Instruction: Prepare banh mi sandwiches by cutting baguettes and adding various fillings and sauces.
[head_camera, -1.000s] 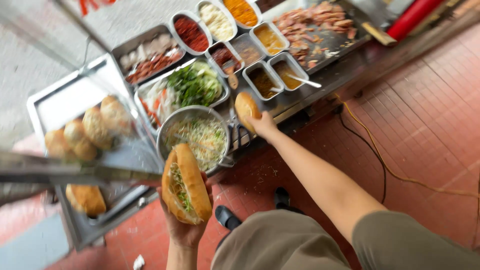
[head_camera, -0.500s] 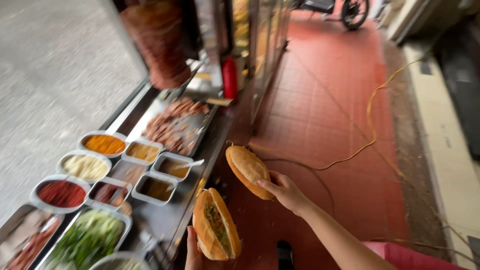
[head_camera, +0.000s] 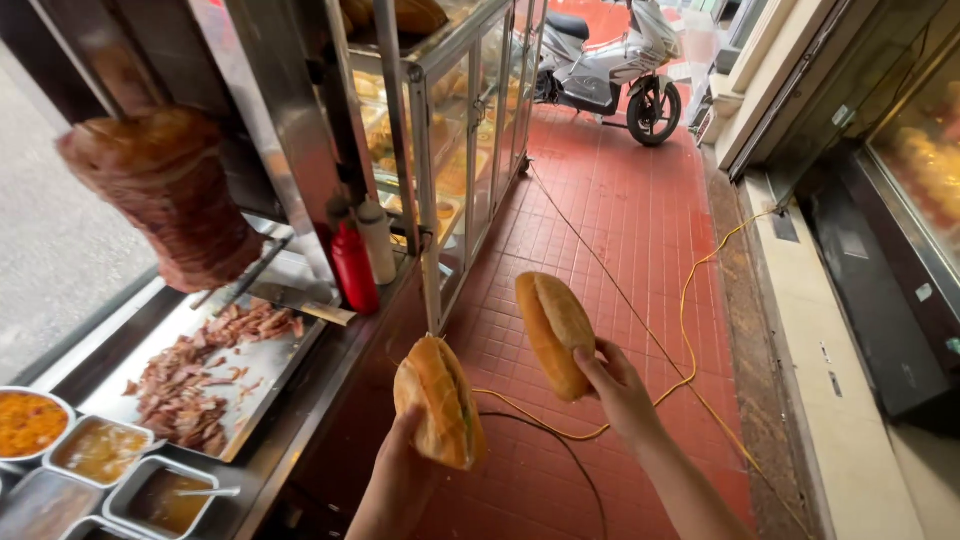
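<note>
Left hand (head_camera: 405, 455) low in view, fingers wrapped from below around a filled bread roll (head_camera: 441, 402); the roll stands nearly upright, split side turned right, a strip of green filling showing in the cut. Right hand (head_camera: 615, 385) grips a second, plain bread roll (head_camera: 555, 333) by its lower end, thumb and fingers closed on the crust; the roll tilts up and to the left. The two rolls are near each other but apart, both held over the red tiled floor (head_camera: 620, 210), just beside the cart edge.

To the left, a steel tray (head_camera: 265, 360) of sliced meat sits under a cone of meat on a vertical spit (head_camera: 165, 195). A red squeeze bottle (head_camera: 354, 268) and a pale one (head_camera: 377, 240) stand touching at the tray's far end, labels not readable. Small steel tubs of sauce (head_camera: 100, 450) at the lower left. A glass display case (head_camera: 460, 130) behind holds more bread. A yellow cable (head_camera: 700, 290) runs across the tiles; a parked scooter (head_camera: 605, 75) stands at the far end.
</note>
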